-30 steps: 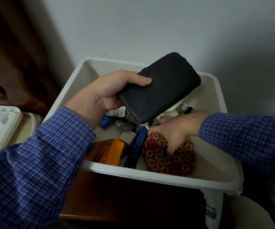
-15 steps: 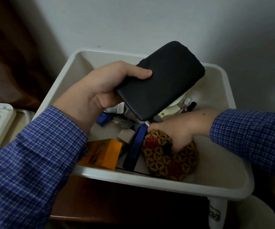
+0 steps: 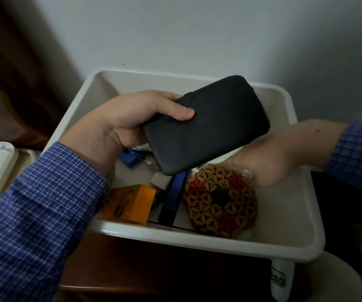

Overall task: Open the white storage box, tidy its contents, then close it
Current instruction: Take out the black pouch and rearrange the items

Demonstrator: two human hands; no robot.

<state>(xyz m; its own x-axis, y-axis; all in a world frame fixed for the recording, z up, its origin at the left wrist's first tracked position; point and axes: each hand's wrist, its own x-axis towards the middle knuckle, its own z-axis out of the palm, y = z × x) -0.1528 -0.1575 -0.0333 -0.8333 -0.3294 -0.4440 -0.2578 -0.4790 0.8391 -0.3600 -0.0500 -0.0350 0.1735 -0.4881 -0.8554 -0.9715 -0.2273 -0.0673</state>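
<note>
Left hand (image 3: 114, 129) gripping black case (image 3: 206, 125), white bottle (image 3: 281, 277) (label unreadable)

Plain pale wall (image 3: 197, 29) behind; dark brown curtain or panel (image 3: 12, 73) at left; dark wooden tabletop (image 3: 153, 269) below; dim, even light throughout room.

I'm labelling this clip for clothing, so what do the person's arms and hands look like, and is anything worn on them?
Both arms wear long sleeves of a blue shirt with a fine white and dark check. The left sleeve ends at the wrist; the right sleeve stops short of it. The left hand and right hand are bare: no gloves, rings or watch show in this view.
</note>
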